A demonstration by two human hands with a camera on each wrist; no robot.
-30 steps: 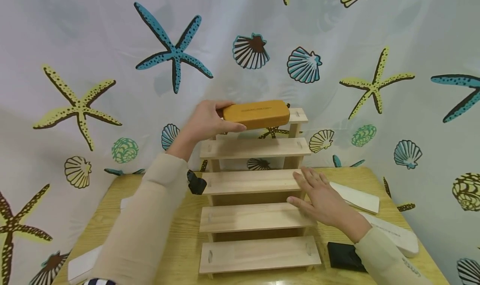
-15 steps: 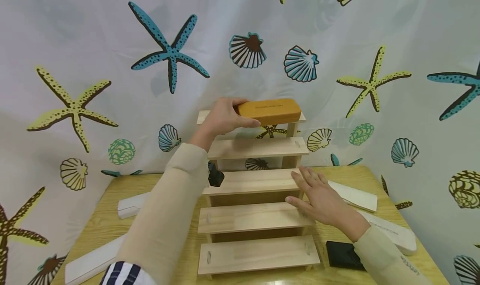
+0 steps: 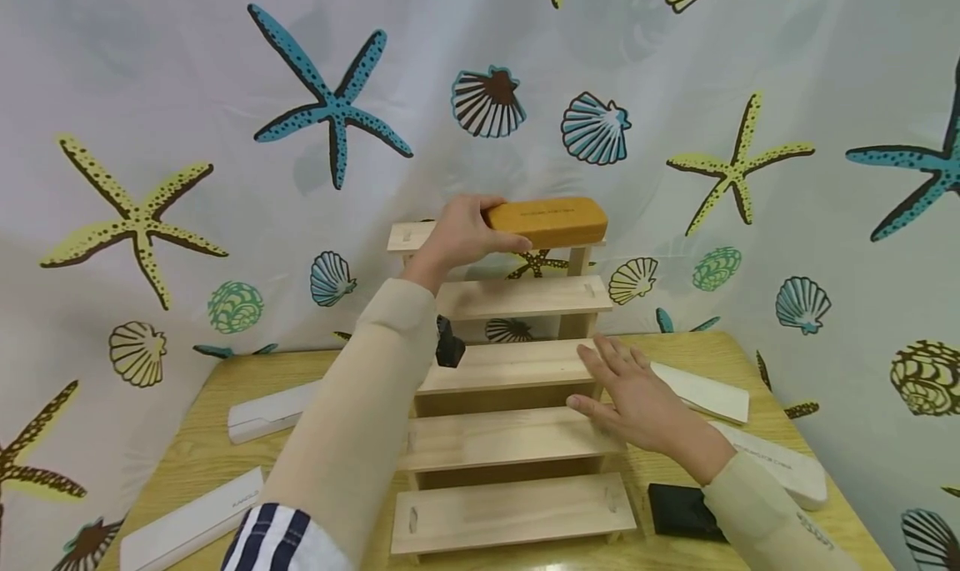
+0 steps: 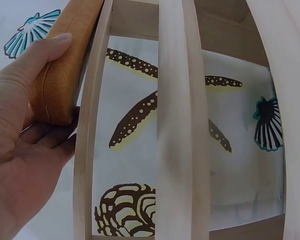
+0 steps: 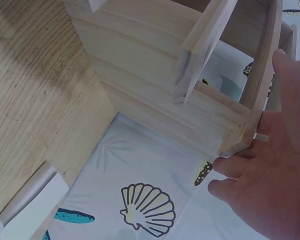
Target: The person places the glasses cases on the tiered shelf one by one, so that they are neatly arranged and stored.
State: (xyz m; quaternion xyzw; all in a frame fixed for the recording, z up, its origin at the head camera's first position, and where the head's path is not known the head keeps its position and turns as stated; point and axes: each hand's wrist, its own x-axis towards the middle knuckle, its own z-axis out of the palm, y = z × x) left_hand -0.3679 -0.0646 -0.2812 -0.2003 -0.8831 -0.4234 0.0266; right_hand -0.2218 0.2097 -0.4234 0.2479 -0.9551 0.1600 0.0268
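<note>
My left hand (image 3: 467,236) grips the left end of an orange-brown glasses case (image 3: 553,222) at the top shelf of a stepped wooden display stand (image 3: 513,513). In the left wrist view the thumb presses one face of the case (image 4: 65,65) and the fingers go behind it, out of sight. The case lies lengthwise along the top board, right at its surface. My right hand (image 3: 651,400) has its fingers extended against the right side of the stand, around the middle shelves. In the right wrist view the fingertips (image 5: 225,167) are at the edge of the wood.
Two white cases lie on the table's left side, one farther back (image 3: 273,411) and one nearer (image 3: 191,521). On the right are a slim white case (image 3: 705,392), a thicker one (image 3: 780,464) and a black object (image 3: 684,511). A curtain (image 3: 420,71) with starfish and shells hangs close behind.
My left hand has carried the glasses case to the right along the top shelf, and slightly down onto its level. The right hand has kept its place on the stand.
</note>
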